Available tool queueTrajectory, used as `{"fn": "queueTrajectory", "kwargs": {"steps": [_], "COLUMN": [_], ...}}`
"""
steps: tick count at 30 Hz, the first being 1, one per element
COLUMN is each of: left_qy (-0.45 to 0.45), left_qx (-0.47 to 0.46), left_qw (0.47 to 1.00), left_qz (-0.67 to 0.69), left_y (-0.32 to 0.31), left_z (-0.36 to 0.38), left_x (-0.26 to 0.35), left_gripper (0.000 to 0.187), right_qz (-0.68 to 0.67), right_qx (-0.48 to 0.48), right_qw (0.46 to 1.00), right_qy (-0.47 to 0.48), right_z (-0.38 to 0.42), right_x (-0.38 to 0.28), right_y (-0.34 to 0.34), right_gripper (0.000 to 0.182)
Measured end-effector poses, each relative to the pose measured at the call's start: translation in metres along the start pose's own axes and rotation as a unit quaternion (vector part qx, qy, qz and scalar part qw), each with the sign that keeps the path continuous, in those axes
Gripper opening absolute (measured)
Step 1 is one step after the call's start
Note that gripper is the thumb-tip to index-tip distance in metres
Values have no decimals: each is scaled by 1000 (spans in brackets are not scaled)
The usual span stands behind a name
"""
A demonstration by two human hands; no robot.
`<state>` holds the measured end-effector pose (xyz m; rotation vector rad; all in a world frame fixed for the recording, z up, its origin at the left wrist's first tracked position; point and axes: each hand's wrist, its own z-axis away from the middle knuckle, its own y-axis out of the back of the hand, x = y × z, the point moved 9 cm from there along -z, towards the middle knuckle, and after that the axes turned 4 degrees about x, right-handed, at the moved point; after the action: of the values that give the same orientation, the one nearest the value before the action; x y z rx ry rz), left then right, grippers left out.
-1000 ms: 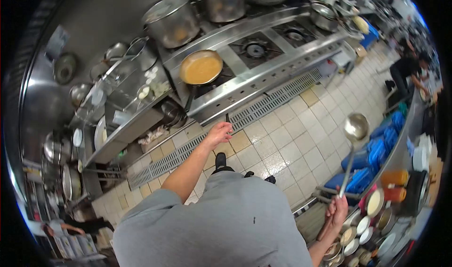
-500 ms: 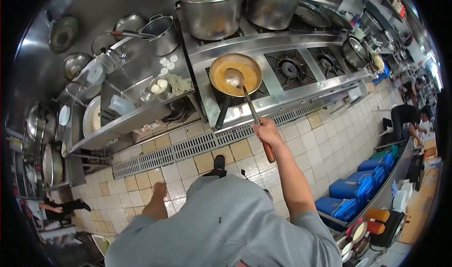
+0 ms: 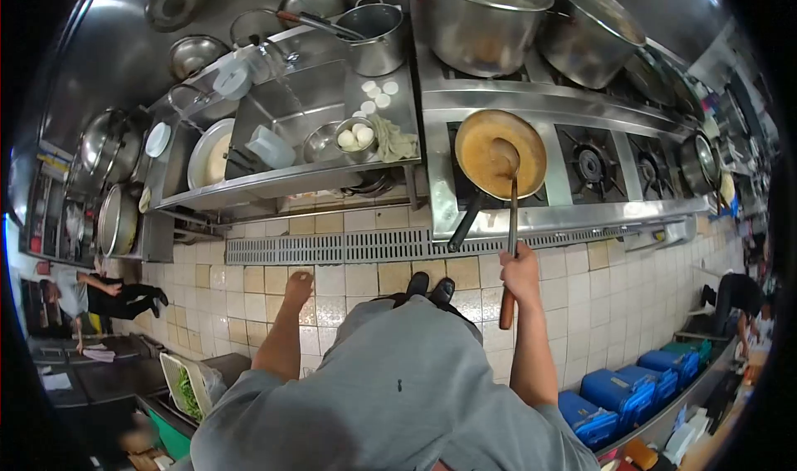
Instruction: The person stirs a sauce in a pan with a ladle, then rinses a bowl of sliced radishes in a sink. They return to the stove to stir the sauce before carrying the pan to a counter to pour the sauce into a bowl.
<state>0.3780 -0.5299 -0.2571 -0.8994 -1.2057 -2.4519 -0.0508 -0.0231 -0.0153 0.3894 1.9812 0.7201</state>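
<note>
My right hand point(image 3: 520, 272) is closed around the long handle of a ladle point(image 3: 513, 209) with a wooden grip end. The ladle's bowl rests in orange-brown sauce point(image 3: 479, 143), partly covered by it. The sauce fills a round frying pan point(image 3: 467, 222), which sits on the left front burner with its black handle pointing toward me. Away from the stove, my left hand point(image 3: 300, 288) hangs over the tiled floor, fingers curled and nothing visible in them.
Two large stockpots point(image 3: 490, 27) stand behind the pan. Left of the stove is a sink counter point(image 3: 332, 172) with a pot point(image 3: 374, 43), a bowl of eggs point(image 3: 357, 136) and a cloth point(image 3: 394, 139). Blue bins point(image 3: 614, 396) line the right. Other people point(image 3: 83, 292) are at both sides.
My view has swung to the right, so the stove and sink sit further right in it. The ladle's bowl has shifted right in the pan and now has sauce over it.
</note>
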Motion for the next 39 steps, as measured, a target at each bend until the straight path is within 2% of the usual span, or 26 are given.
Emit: {"fn": "queueTrajectory", "kwargs": {"steps": [1, 2, 4, 5, 6, 8, 9, 10, 12, 13, 14, 15, 16, 17, 18, 19, 20, 24, 26, 28, 30, 32, 34, 36, 38, 39], "left_qy": [-35, -90, -160, -179, -195, -201, -187, -216, -250, -278, -310, -320, -335, -346, -334, -321, -377, -397, -425, -465, -492, -489, -509, -492, -478, -473], "left_qx": [5, -8, -27, -29, -23, -25, -38, -40, -56, -38, -18, -29, -51, -70, -106, -128, -142, -182, -223, -199, -202, -239, -222, -189, -153, -130], "left_qw": [996, 994, 985, 980, 972, 961, 964, 959, 950, 951, 947, 943, 938, 934, 936, 938, 913, 883, 859, 841, 831, 833, 821, 828, 842, 849], "left_qz": [78, 64, 63, 77, 131, 189, 184, 180, 179, 129, 81, 81, 73, 60, 14, -29, -64, -172, -181, -192, -163, -100, -135, -190, -199, -197], "left_y": [0, -8, -18, -10, -5, 1, 6, 9, 9, 12, 14, 4, -13, -18, -27, -36, -56, -83, -91, -83, -103, -95, -95, -82, -77, -78], "left_z": [18, -13, -34, -25, -36, -62, -73, -90, -134, -159, -187, -225, -270, -305, -310, -307, -345, -342, -330, -334, -312, -308, -317, -306, -319, -330], "left_x": [68, 83, 142, 199, 231, 301, 332, 361, 404, 424, 451, 468, 476, 481, 492, 507, 502, 518, 521, 514, 513, 511, 506, 514, 519, 519], "left_gripper": [25, 22, 18, 17, 16, 17, 18, 22, 28, 35, 43, 43, 47, 52, 54, 56, 61, 68, 63, 61, 55, 47, 43, 47, 48, 48], "right_qz": [-96, -187, -211, -109, 3, -4, -110, -217, -230, -103, 32, 70, 73, -62, -201, -231, -263, -32, -154, -213, -141, 129, -45, -215, -89, 48], "right_qx": [-94, -179, -162, -77, 16, 33, -52, -125, -90, -35, 22, 5, 14, 5, -10, 6, 16, 81, 103, 109, 160, 184, 143, 139, 168, 186], "right_qw": [968, 875, 870, 966, 1000, 999, 963, 859, 854, 943, 987, 984, 983, 941, 854, 838, 824, 908, 825, 797, 836, 898, 853, 784, 825, 878], "right_qy": [-210, -409, -415, -223, -10, -13, -239, -447, -458, -313, -154, -161, -167, -332, -480, -494, -501, -410, -534, -555, -505, -379, -501, -566, -533, -438], "right_z": [3, 26, 37, 26, 20, 8, 9, 30, 39, 29, 20, 25, 16, 21, 33, 29, 23, 10, 12, 6, 0, -25, -3, -22, -32, -33], "right_x": [14, 26, 42, 41, 18, -15, -8, -1, 18, 16, -5, -18, -40, -44, -54, -62, -66, -89, -106, -108, -102, -138, -107, -130, -128, -125], "right_y": [-3, -20, -34, -29, -17, 0, -6, -23, -45, -41, -37, -38, -32, -36, -59, -70, -87, -134, -149, -166, -164, -155, -176, -178, -177, -175], "right_gripper": [13, 16, 23, 20, 16, 18, 21, 25, 25, 23, 21, 22, 22, 24, 26, 26, 27, 24, 19, 14, 13, 13, 19, 29, 35, 34]}}
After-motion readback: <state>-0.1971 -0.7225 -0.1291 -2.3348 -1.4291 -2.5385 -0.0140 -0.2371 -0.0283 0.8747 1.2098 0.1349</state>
